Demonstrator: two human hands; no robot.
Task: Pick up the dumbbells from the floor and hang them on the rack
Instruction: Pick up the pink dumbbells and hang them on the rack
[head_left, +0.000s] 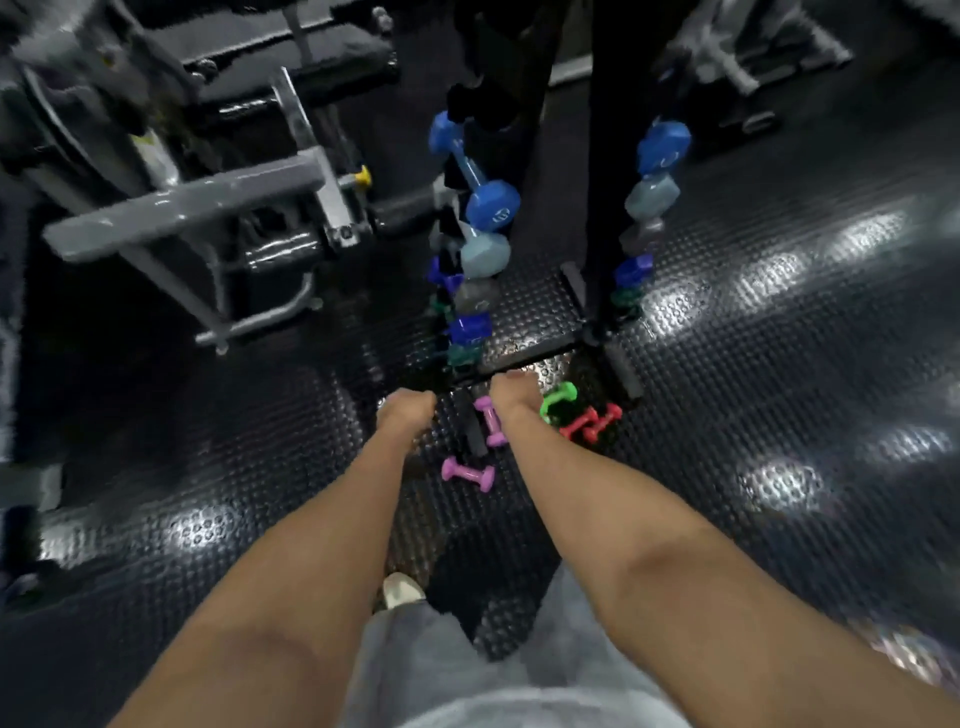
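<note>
Both my arms reach down toward the floor in front of the dumbbell rack (602, 218). My left hand (408, 410) shows only its back, with the fingers curled under and hidden. My right hand (514, 396) hovers with its fingers stretched forward and nothing visibly in it. A pink dumbbell (490, 420) lies just left of my right wrist. A second pink dumbbell (467, 473) lies nearer to me between my arms. A green dumbbell (558, 399) and two red dumbbells (592, 422) lie right of my right hand. Blue dumbbells (475, 174) and several darker ones hang on the rack.
A grey weight machine (197, 202) stands to the left of the rack, and other grey equipment (748, 47) sits at the back right. The rack's black base feet (621, 366) stick out over the studded black rubber floor (779, 415). My shoe (400, 590) is below my arms.
</note>
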